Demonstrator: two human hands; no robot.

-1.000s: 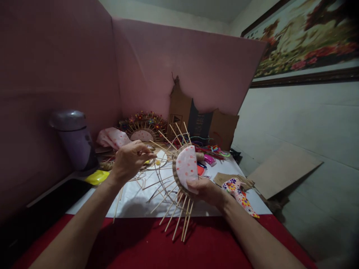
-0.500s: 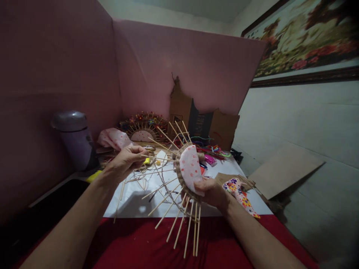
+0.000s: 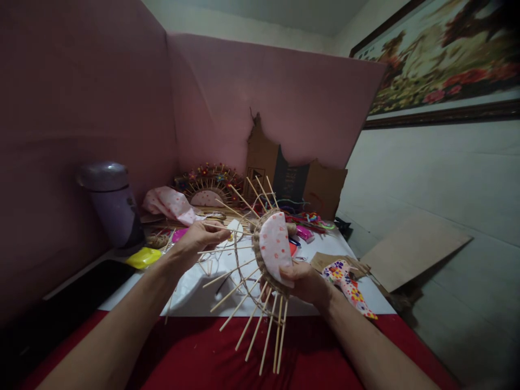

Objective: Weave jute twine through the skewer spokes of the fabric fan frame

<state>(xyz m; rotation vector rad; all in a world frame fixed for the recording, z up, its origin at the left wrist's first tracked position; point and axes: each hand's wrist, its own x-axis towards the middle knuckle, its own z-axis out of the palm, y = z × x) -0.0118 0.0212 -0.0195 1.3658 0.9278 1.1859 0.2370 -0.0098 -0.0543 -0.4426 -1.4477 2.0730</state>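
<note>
A half-round piece [image 3: 276,241] covered in white cloth with red dots has a braided twine edge, with thin wooden sticks [image 3: 229,299] fanning out from it. My right hand [image 3: 303,279] is closed on its lower right end, thumb on the cloth and fingers behind. My left hand [image 3: 209,234] pinches at one stick on the left side, close to the woven edge. A strand of twine [image 3: 236,262] curves across the lower sticks and up to those fingertips. Whether the fingers also grip the twine is hard to make out.
At the back stands a similar half-round piece [image 3: 207,197] with colourful flowers. Torn cardboard [image 3: 260,157] leans on the pink partition. A purple tumbler [image 3: 111,208] and yellow packet [image 3: 144,258] are left; a flowered cloth piece [image 3: 347,284] and pink item [image 3: 304,233] lie right.
My left hand has moved right along the stick, from its outer end towards the woven edge. The twine's upper loop has drawn in near the fingertips. My right hand keeps its hold.
</note>
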